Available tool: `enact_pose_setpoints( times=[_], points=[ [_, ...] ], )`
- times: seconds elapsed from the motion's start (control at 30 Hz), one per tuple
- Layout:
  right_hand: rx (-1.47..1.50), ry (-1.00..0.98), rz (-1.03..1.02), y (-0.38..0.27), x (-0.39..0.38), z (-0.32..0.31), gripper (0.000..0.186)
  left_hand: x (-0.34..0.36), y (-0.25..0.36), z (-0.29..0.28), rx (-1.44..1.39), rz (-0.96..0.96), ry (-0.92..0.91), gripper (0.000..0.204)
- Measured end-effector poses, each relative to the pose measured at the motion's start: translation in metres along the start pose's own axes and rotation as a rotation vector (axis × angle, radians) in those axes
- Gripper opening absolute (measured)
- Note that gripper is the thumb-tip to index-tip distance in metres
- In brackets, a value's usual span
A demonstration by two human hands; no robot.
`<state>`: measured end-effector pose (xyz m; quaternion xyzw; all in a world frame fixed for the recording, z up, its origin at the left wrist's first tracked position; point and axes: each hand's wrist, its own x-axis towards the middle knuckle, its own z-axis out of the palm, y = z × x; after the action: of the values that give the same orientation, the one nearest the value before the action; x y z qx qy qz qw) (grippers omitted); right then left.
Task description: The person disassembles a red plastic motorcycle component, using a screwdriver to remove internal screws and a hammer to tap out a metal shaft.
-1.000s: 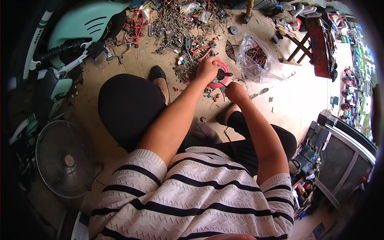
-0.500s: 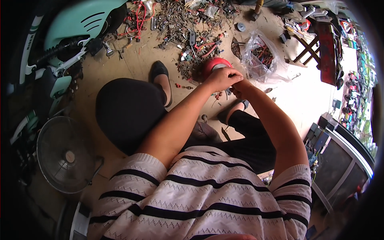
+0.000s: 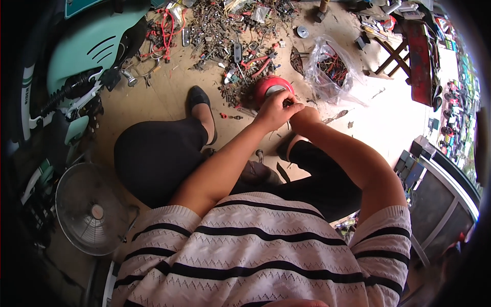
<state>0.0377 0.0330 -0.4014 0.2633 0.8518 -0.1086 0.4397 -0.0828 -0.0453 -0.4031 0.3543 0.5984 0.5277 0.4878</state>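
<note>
Both hands meet in front of me above the floor, just on the near side of a round red object point(image 3: 281, 83) with a pale grey middle. My left hand point(image 3: 276, 111) is closed, thumb and fingers pinched together by the right hand. Curled into a fist, my right hand point(image 3: 306, 119) touches the left one's fingertips. Whatever lies between them is hidden by the fingers or too small to make out. Beyond the red object spreads a heap of small metal and plastic parts point(image 3: 225, 33), with red-handled pliers point(image 3: 264, 65) lying in it.
A clear plastic bag point(image 3: 327, 64) of dark and reddish scraps lies right of the heap. Farther right stands a red folding stool point(image 3: 420, 66). At left are a mint-green scooter point(image 3: 97, 48) and a round fan point(image 3: 92, 210). A hammer point(image 3: 321, 11) is at the top.
My hands have drawn closer together, and the left fingers, which lay across the right hand, are now pinched beside it. The whole view has shifted slightly.
</note>
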Motion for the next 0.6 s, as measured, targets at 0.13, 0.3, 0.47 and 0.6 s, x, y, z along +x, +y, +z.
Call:
enact_pose_setpoints(
  times=[0.13,0.3,0.47,0.6],
  points=[
    [-0.075,0.090,-0.079,-0.024,-0.017,-0.018,0.013,0.004,-0.003,0.002,0.024,-0.007,-0.019,0.024],
    [0.172,0.136,0.095,-0.024,-0.026,-0.018,0.024,0.020,-0.018,-0.005,-0.447,-0.288,0.204,0.043],
    [0.520,0.331,0.286,-0.027,-0.039,-0.001,0.034,0.026,-0.062,-0.013,-0.379,-0.359,0.503,0.052],
    [0.398,0.271,0.329,-0.035,-0.036,0.007,0.025,0.025,-0.099,-0.010,0.141,-0.243,0.505,0.034]
  ],
)
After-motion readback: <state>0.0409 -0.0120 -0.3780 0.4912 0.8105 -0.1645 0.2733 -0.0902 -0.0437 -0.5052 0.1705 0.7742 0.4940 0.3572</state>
